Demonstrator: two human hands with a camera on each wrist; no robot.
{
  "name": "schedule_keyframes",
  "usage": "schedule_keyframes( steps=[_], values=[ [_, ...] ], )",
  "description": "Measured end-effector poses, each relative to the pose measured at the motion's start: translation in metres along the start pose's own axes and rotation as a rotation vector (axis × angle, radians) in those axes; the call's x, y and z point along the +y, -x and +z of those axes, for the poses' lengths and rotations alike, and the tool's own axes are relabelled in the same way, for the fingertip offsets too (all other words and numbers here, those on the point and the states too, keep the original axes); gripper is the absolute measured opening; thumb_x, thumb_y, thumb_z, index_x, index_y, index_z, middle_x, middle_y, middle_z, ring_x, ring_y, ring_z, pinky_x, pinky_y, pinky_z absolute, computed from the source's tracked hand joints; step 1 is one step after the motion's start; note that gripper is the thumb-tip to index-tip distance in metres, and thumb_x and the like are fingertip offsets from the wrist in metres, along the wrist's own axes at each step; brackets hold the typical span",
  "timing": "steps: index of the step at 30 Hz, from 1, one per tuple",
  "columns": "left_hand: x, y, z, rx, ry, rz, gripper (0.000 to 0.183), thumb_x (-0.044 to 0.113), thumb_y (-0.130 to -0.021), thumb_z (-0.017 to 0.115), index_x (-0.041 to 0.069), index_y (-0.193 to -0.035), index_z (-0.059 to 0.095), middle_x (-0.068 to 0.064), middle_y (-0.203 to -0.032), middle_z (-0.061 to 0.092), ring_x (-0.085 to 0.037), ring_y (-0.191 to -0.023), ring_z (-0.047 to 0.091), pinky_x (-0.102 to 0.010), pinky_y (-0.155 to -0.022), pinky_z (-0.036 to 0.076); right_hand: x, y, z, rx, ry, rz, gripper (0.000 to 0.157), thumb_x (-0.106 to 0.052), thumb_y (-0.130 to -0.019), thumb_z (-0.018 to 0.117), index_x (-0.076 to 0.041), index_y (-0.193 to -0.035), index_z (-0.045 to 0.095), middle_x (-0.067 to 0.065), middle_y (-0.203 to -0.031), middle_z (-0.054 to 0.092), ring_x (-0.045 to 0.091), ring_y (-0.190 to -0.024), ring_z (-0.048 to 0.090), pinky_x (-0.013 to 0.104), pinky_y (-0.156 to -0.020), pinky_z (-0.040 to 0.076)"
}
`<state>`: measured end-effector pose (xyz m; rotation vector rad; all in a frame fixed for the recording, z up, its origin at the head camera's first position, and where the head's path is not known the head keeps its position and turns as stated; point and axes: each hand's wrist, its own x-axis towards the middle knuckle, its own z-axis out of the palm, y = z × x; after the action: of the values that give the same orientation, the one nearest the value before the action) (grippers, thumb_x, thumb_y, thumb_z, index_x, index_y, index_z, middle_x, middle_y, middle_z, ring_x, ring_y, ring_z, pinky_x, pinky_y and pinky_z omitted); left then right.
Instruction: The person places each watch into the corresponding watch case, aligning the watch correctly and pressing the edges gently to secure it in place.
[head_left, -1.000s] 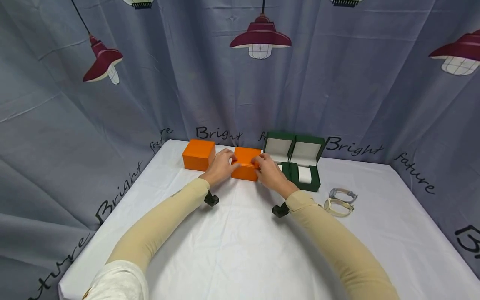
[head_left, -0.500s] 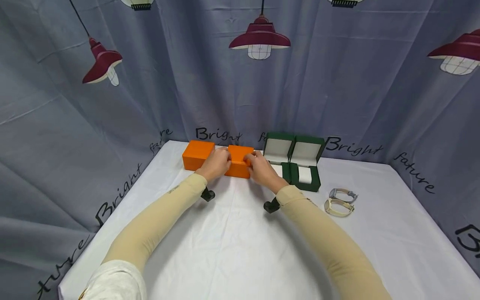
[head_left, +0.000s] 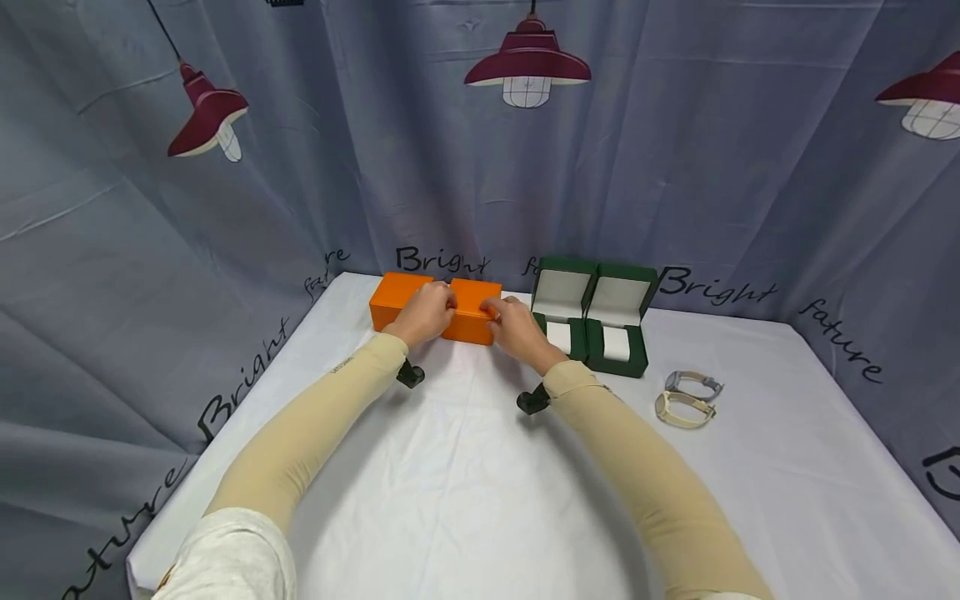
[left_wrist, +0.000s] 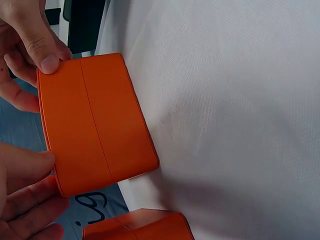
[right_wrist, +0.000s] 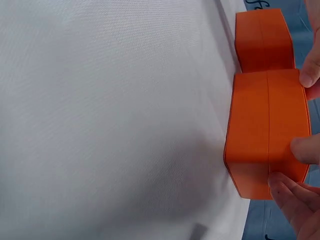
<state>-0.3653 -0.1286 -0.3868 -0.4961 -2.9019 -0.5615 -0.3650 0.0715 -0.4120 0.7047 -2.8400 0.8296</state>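
Observation:
Both hands are on a closed orange box near the back of the table. My left hand grips its left end, the thumb at the edge of the face in the left wrist view. At the right end, my right hand holds it, with thumb and fingers against it in the right wrist view. Just left of it stands a second closed orange box, partly hidden by the left hand. The lower edge of the held box appears at or close to the cloth.
Two green watch boxes stand with lids raised at the right, white cushions inside. Farther right lie a grey watch and a cream watch. White cloth covers the table, and a printed curtain hangs behind.
The orange box between my hands has shifted left, closer to the other orange box. Both hands have moved left with it. The green boxes and watches stay where they were.

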Motion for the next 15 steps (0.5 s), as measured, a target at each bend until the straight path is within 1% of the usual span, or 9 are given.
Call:
schedule_keyframes(
  steps=[8, 15],
  values=[
    [-0.0034, 0.0009, -0.0044, -0.020, -0.016, -0.031, 0.015, 0.008, -0.097, 0.063, 0.003, -0.104, 0.075, -0.011, -0.109, 0.066, -0.026, -0.100, 0.064, -0.035, -0.090, 0.056, -0.0056, -0.0051, 0.0038, -0.014, 0.008, 0.029, 0.034, -0.009, -0.097, 0.065, -0.015, -0.130, 0.062, 0.015, -0.123, 0.058, 0.026, -0.096, 0.065, 0.035, -0.086, 0.059],
    [-0.0087, 0.0044, -0.0099, -0.026, -0.012, -0.037, 0.014, 0.006, -0.096, 0.062, 0.003, -0.103, 0.074, -0.010, -0.108, 0.068, -0.025, -0.098, 0.065, -0.036, -0.089, 0.056, -0.0101, -0.0082, 0.0060, -0.023, 0.013, 0.003, 0.031, -0.008, -0.098, 0.064, -0.015, -0.128, 0.063, 0.014, -0.122, 0.060, 0.026, -0.096, 0.062, 0.036, -0.087, 0.058]
  ],
)
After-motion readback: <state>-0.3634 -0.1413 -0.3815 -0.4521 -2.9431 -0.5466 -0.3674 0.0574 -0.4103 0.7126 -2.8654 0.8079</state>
